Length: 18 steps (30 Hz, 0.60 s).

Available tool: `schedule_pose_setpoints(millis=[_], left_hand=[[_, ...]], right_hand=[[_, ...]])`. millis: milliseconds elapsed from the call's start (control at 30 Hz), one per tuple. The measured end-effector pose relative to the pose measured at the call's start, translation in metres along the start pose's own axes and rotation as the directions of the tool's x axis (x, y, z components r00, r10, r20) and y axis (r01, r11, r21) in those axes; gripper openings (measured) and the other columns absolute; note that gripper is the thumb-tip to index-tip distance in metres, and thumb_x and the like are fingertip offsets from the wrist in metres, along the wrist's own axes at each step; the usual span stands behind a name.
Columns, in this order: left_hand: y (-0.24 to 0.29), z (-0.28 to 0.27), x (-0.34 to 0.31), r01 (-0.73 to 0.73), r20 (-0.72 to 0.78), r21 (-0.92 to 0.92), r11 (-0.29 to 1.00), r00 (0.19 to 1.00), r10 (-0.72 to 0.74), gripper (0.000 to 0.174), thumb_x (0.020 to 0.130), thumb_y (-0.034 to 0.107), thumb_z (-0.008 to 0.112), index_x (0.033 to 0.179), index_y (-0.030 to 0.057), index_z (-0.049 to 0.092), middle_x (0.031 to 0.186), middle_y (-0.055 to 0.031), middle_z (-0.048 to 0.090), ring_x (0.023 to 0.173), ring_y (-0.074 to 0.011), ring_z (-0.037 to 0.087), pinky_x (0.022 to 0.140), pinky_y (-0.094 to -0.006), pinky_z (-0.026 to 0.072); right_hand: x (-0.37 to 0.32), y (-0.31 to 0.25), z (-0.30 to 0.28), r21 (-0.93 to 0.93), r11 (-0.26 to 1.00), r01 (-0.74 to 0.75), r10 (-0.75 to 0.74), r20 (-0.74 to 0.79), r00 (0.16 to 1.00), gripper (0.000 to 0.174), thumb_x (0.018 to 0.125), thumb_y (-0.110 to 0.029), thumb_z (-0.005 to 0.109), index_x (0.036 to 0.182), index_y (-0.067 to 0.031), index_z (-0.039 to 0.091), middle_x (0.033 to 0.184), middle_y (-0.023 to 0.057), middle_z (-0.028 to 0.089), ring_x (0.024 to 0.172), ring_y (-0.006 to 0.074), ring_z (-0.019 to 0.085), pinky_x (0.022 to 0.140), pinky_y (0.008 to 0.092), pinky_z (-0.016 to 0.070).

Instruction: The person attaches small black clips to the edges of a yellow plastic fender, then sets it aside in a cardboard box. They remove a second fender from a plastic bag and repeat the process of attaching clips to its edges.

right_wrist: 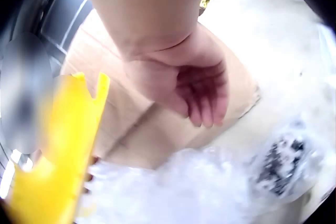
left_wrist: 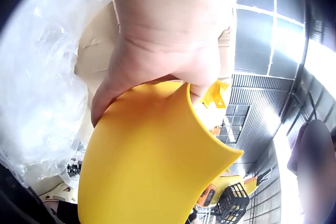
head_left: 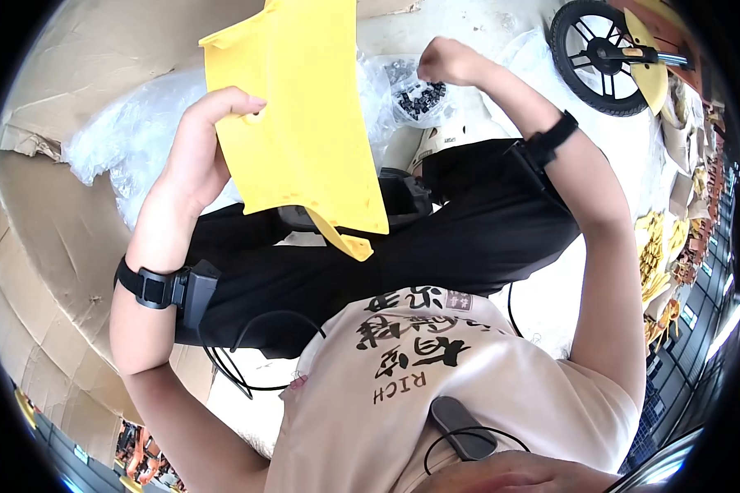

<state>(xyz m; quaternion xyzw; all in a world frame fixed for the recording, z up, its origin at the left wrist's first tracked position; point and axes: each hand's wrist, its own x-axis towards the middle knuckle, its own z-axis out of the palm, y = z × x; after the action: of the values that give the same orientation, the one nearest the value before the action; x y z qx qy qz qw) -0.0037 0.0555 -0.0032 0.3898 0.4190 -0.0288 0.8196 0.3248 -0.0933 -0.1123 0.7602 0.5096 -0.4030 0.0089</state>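
In the head view my left hand (head_left: pixel 199 148) grips the left edge of a large curved yellow plastic panel (head_left: pixel 304 115), thumb on its near face. The left wrist view shows that hand (left_wrist: pixel 157 61) over the panel's end (left_wrist: pixel 142 155), fingers and thumb on either side of it. My right hand (head_left: pixel 452 62) is apart from the panel, beside a clear bag of small black parts (head_left: pixel 419 99). In the right wrist view its fingers (right_wrist: pixel 205 103) are curled inward, with nothing seen in them; the bag (right_wrist: pixel 281 163) lies to the right and below.
Clear plastic wrap (head_left: pixel 131 123) lies over cardboard (head_left: pixel 49 222) on the left. A black spoked wheel (head_left: pixel 598 53) stands at the upper right. A black tray-like object (head_left: pixel 403 197) sits between the legs, partly under the panel. Yellow parts (head_left: pixel 651 255) are heaped at the right.
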Motion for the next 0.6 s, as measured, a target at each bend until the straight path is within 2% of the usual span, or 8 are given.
schedule_pose_setpoints(millis=[67, 133, 200, 333, 400, 467, 533, 600], left_hand=[[0.004, 0.003, 0.0, -0.051, -0.007, -0.087, 0.995, 0.999, 0.05, 0.04, 0.083, 0.022, 0.061, 0.115, -0.0015, 0.058, 0.104, -0.0117, 0.067, 0.096, -0.0207, 0.067, 0.086, -0.0338, 0.053], [0.004, 0.001, -0.001, -0.08, -0.005, -0.138, 0.987, 0.997, 0.08, 0.042, 0.087, 0.025, 0.061, 0.119, -0.0027, 0.057, 0.106, -0.0122, 0.068, 0.096, -0.0207, 0.068, 0.086, -0.0336, 0.0536], [0.006, 0.001, -0.002, -0.112, 0.098, -0.215, 0.97, 0.986, 0.136, 0.045, 0.09, 0.027, 0.06, 0.123, -0.0032, 0.056, 0.11, -0.0128, 0.068, 0.099, -0.0203, 0.068, 0.087, -0.0333, 0.0531], [0.007, 0.0, -0.003, -0.151, 0.176, -0.253, 0.956, 0.964, 0.199, 0.044, 0.093, 0.029, 0.058, 0.125, -0.002, 0.056, 0.113, -0.0114, 0.068, 0.101, -0.0192, 0.067, 0.09, -0.0322, 0.0519], [0.011, 0.003, -0.004, -0.179, 0.16, -0.247, 0.952, 0.962, 0.222, 0.045, 0.093, 0.03, 0.058, 0.126, -0.0017, 0.056, 0.113, -0.0112, 0.068, 0.102, -0.0193, 0.067, 0.092, -0.0321, 0.0511], [0.013, 0.004, -0.007, -0.139, 0.149, -0.175, 0.975, 0.975, 0.166, 0.048, 0.093, 0.031, 0.059, 0.127, -0.002, 0.055, 0.114, -0.0115, 0.067, 0.104, -0.0188, 0.067, 0.094, -0.0319, 0.05], [0.014, 0.006, -0.007, -0.146, 0.14, -0.178, 0.973, 0.975, 0.172, 0.049, 0.093, 0.032, 0.059, 0.128, -0.002, 0.054, 0.114, -0.0114, 0.067, 0.104, -0.0184, 0.066, 0.094, -0.0319, 0.0497], [0.013, 0.006, -0.006, -0.139, 0.131, -0.18, 0.974, 0.978, 0.164, 0.051, 0.093, 0.033, 0.06, 0.129, -0.002, 0.053, 0.114, -0.0113, 0.067, 0.104, -0.018, 0.066, 0.095, -0.0318, 0.0495]], right_hand=[[0.028, 0.019, 0.045, -0.368, 0.93, 0.026, 0.051, 0.198, 0.979, 0.027, 0.078, -0.013, 0.058, 0.096, 0.0005, 0.073, 0.097, 0.0232, 0.07, 0.093, 0.0367, 0.068, 0.078, 0.042, 0.0546], [0.049, 0.035, 0.087, -0.509, 0.86, -0.03, 0.199, 0.282, 0.939, 0.03, 0.079, -0.012, 0.057, 0.104, -0.002, 0.071, 0.106, 0.0227, 0.069, 0.103, 0.037, 0.066, 0.085, 0.0422, 0.0535], [0.058, 0.052, 0.118, -0.4, 0.891, -0.214, 0.256, 0.056, 0.965, 0.036, 0.081, -0.015, 0.06, 0.116, -0.0055, 0.067, 0.118, 0.0198, 0.066, 0.111, 0.0337, 0.063, 0.093, 0.0401, 0.0515], [0.077, 0.061, 0.139, -0.323, 0.811, -0.489, 0.493, -0.076, 0.867, 0.044, 0.084, -0.027, 0.066, 0.124, -0.0107, 0.063, 0.135, 0.0135, 0.057, 0.124, 0.0289, 0.056, 0.101, 0.0365, 0.0477], [0.074, 0.058, 0.142, -0.244, 0.816, -0.524, 0.545, 0.023, 0.838, 0.055, 0.081, -0.041, 0.072, 0.125, -0.0086, 0.062, 0.14, 0.0144, 0.052, 0.129, 0.0292, 0.052, 0.103, 0.0364, 0.046], [0.078, 0.066, 0.163, -0.217, 0.775, -0.594, 0.592, -0.083, 0.802, 0.072, 0.075, -0.051, 0.076, 0.127, -0.0047, 0.059, 0.142, 0.0164, 0.047, 0.13, 0.0293, 0.05, 0.104, 0.0362, 0.0453], [0.082, 0.067, 0.168, -0.293, 0.779, -0.554, 0.554, -0.092, 0.828, 0.08, 0.073, -0.052, 0.078, 0.13, -0.001, 0.055, 0.142, 0.018, 0.045, 0.128, 0.0306, 0.05, 0.103, 0.037, 0.0461], [0.079, 0.066, 0.17, -0.216, 0.78, -0.587, 0.565, -0.16, 0.81, 0.079, 0.072, -0.048, 0.08, 0.129, 0.0002, 0.055, 0.139, 0.0184, 0.047, 0.128, 0.0321, 0.05, 0.103, 0.0382, 0.0462]])
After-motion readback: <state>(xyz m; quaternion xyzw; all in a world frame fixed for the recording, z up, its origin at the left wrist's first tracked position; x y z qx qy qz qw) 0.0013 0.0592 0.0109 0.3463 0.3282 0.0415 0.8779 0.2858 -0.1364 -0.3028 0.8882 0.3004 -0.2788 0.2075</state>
